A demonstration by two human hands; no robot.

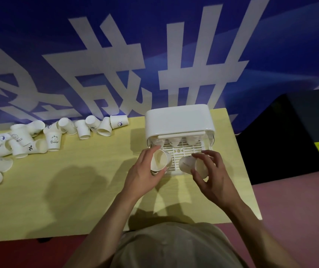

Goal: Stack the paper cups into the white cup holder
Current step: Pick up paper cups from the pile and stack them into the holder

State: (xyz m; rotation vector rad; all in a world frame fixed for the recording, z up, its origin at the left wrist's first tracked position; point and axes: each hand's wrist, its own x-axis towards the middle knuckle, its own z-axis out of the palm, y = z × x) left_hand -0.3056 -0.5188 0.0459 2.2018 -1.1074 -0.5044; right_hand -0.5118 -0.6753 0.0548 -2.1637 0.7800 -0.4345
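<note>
The white cup holder (178,118) stands at the table's far right, lid raised, with a slotted white tray (185,149) in front. Three cups (174,141) sit at the tray's back under the lid. My left hand (145,175) grips a white paper cup (159,159) tilted with its mouth towards me, at the tray's front left. My right hand (211,175) holds a second paper cup (188,164) lying sideways over the tray's front right. Several loose paper cups (54,141) lie scattered at the far left.
The yellow table (89,190) ends close to the holder's right side. A blue banner wall (116,55) rises behind the table. A black box (290,132) stands to the right on the reddish floor (299,200).
</note>
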